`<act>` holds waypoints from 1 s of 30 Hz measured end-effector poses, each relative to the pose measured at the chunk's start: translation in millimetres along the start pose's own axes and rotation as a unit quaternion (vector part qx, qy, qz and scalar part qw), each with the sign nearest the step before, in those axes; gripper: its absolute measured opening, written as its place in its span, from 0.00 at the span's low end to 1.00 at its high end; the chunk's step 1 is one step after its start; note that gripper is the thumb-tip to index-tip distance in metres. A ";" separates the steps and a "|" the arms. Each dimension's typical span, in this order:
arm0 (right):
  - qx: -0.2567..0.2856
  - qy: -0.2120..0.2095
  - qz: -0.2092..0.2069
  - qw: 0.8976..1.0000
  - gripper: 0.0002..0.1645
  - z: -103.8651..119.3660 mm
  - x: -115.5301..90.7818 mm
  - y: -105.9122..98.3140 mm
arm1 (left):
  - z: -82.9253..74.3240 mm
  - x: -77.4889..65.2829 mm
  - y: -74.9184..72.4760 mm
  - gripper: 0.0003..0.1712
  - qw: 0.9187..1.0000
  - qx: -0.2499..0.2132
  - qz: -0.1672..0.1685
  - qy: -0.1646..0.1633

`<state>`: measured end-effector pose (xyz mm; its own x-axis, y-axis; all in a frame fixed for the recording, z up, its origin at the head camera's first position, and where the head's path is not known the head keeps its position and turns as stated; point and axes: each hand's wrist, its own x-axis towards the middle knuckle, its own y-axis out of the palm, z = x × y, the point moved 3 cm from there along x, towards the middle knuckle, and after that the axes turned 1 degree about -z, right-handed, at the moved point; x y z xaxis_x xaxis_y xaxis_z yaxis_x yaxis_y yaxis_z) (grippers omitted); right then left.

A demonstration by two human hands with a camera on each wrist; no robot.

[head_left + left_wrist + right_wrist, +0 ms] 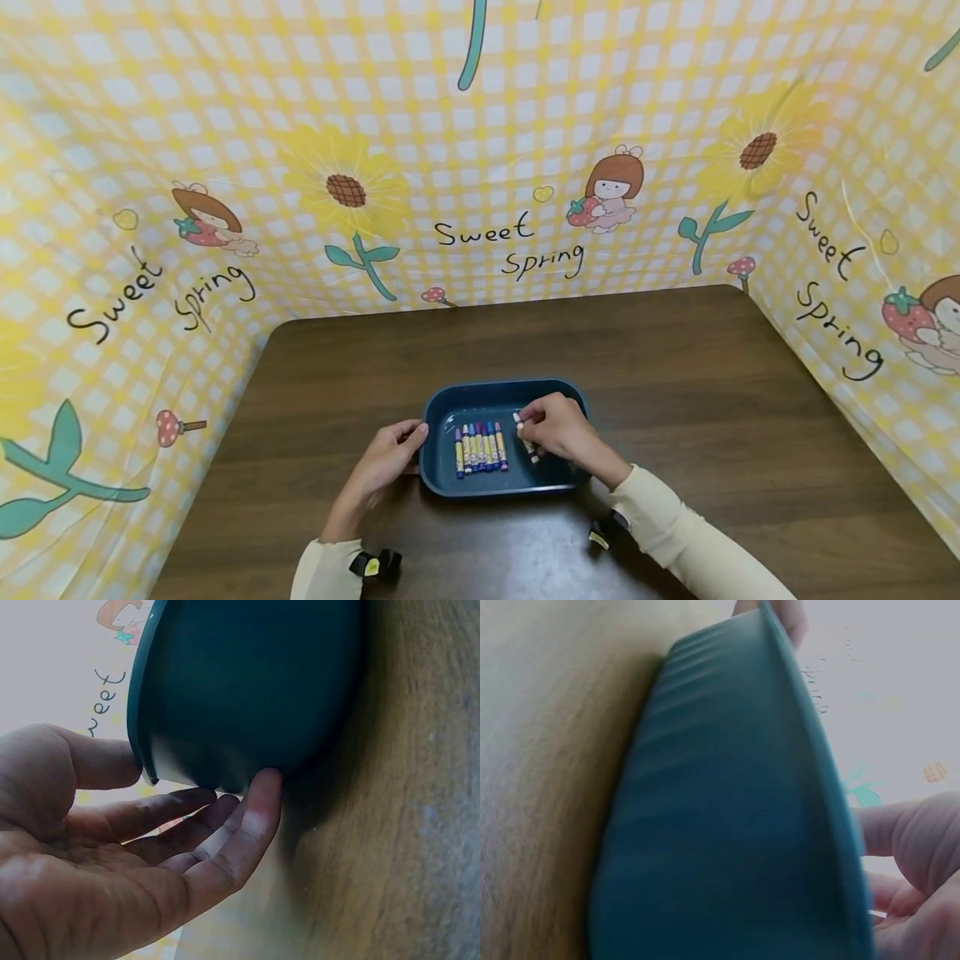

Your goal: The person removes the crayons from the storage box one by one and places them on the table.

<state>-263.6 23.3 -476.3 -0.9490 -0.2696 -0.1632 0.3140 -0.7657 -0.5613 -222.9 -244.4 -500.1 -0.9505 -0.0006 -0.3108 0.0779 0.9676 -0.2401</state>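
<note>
My left hand [390, 454] holds the left end of a dark blue-green tray [498, 491]. In the left wrist view, the thumb is on the rim and fingers [259, 810] press the outer wall. Inside the tray, several crayons [481, 450] with yellow-patterned wrappers lie side by side in a row, tips pointing away from me. To the right of that row, my right hand [558, 427] pinches one crayon [531, 452] with a pale tip, over the tray floor. The right wrist view shows mostly the tray's outer side [712, 795], which hides the crayons.
The tray stands on a dark brown wooden table [660, 367]. A yellow checked cloth [480, 167] with flowers and "Sweet Spring" lettering hangs around the back and sides. Black straps [378, 567] are at both wrists, by cream sleeves.
</note>
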 end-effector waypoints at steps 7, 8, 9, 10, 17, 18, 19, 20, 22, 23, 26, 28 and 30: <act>0.051 0.007 -0.011 0.999 0.12 -3.3 -6.8 -13.0 | -1.0 0.7 0.0 0.28 1.000 0.008 0.000 0.000; 0.055 0.006 -0.013 0.998 0.12 -4.3 -8.2 -14.4 | -1.2 0.9 0.3 0.28 1.000 0.011 0.002 -0.001; 0.059 0.006 -0.014 0.998 0.12 -5.0 -9.7 -16.1 | -1.1 1.1 0.7 0.29 1.000 0.014 0.004 -0.003; 0.064 0.005 -0.015 0.998 0.12 -5.6 -11.2 -18.3 | -0.9 1.4 1.0 0.29 1.000 0.015 0.006 -0.005; 0.104 -0.012 -0.025 0.994 0.14 -7.2 -18.1 -41.0 | 0.8 6.2 2.7 0.28 1.000 0.000 0.013 -0.008; 0.110 -0.014 -0.026 0.993 0.15 -7.6 -18.9 -44.5 | 0.9 6.7 2.7 0.27 1.000 0.001 0.015 -0.007; 0.115 -0.017 -0.028 0.993 0.15 -8.3 -19.8 -47.9 | 0.8 7.0 2.8 0.27 1.000 -0.001 0.015 -0.007; 0.120 -0.019 -0.030 0.992 0.15 -8.7 -20.7 -51.1 | 0.4 6.9 2.8 0.27 1.000 -0.001 0.016 -0.008; 0.129 -0.021 -0.036 0.991 0.15 -9.9 -22.6 -57.5 | 0.4 7.1 2.6 0.27 1.000 0.000 0.015 -0.009; 0.133 -0.021 -0.039 0.990 0.15 -10.7 -23.3 -60.5 | 0.3 7.0 2.3 0.27 1.000 0.001 0.017 -0.008; 0.147 -0.018 -0.043 0.988 0.15 -13.1 -26.1 -69.1 | 0.3 6.4 1.5 0.27 1.000 0.002 0.017 -0.007; 0.150 -0.013 -0.046 0.988 0.16 -15.2 -28.4 -74.9 | 0.6 6.5 1.2 0.27 1.000 0.003 0.016 -0.006; 0.148 -0.006 -0.049 0.988 0.17 -17.5 -31.3 -81.0 | 0.4 6.7 1.5 0.27 1.000 0.003 0.016 -0.006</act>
<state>-259.8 103.9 -439.9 -0.9755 -0.1909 -0.1089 0.2159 -0.9255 -0.3113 -229.1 -243.1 -503.0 -0.9437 0.0277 -0.3295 0.1104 0.9657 -0.2350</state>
